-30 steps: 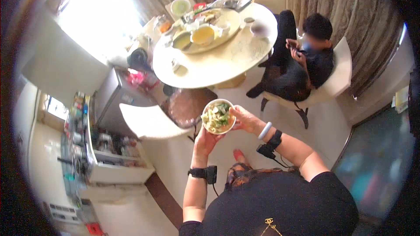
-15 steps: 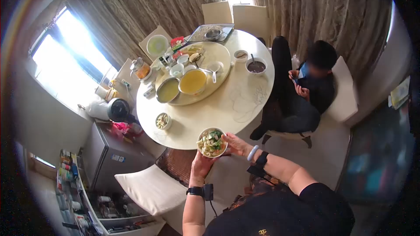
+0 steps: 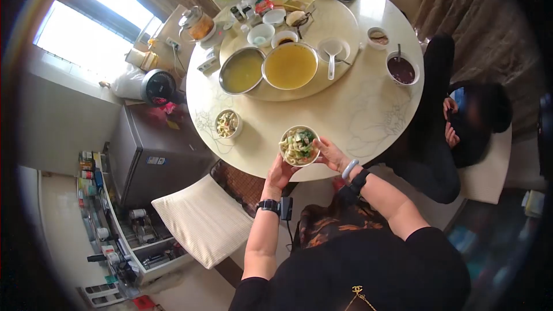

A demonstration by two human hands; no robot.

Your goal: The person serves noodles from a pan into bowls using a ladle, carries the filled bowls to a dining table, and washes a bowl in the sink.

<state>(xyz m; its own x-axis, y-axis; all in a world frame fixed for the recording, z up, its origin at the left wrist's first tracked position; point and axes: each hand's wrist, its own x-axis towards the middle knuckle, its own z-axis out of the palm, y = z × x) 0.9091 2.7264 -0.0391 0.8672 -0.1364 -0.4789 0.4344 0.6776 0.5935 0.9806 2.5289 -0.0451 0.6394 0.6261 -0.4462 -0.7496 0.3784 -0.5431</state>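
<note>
A white bowl of noodles with green leaves [image 3: 299,146] is held between both my hands over the near edge of the round table [image 3: 259,161]. My left hand [image 3: 280,173] supports it at the lower left, fingers partly hidden beneath. On the right side, my right hand [image 3: 330,154] grips the bowl near its rim. A smaller bowl of noodles [image 3: 228,124] stands on the table to the left. Beyond it, on the raised round turntable [image 3: 299,93], are a pot of yellow soup [image 3: 290,66] and a metal pot of pale green broth [image 3: 242,70].
A white ladle [image 3: 331,66] lies on the turntable. A bowl of dark soup [image 3: 402,69] stands at the table's right. A person [image 3: 461,121] sits at the right, holding a phone. A cushioned chair [image 3: 201,219] is at my left, beside a grey cabinet [image 3: 155,155].
My view has shifted toward the table, which now appears larger and nearer. Both hands have carried the bowl of noodles forward, further over the tabletop.
</note>
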